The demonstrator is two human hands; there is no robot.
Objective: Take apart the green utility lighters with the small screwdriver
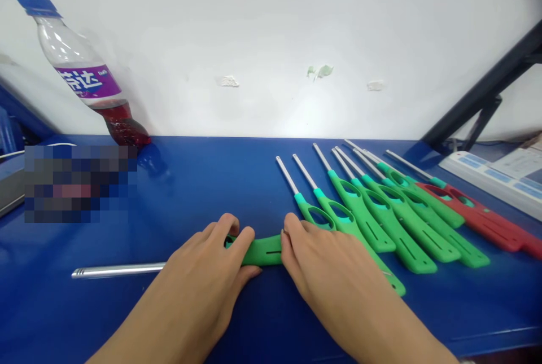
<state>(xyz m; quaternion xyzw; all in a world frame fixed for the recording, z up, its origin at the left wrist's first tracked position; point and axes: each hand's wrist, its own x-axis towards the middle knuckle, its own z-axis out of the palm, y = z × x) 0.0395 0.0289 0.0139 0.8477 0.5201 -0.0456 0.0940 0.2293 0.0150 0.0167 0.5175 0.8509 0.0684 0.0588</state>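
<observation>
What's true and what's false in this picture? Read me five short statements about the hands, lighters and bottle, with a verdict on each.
1. The left hand and right hand are on the same green lighter. True.
2. Its metal tube points right. False: it points left.
3. The bottle contains red liquid. True.
4. The bottle's cap is red. False: the cap is blue.
5. Red lighters lie at the row's right end. True.
</observation>
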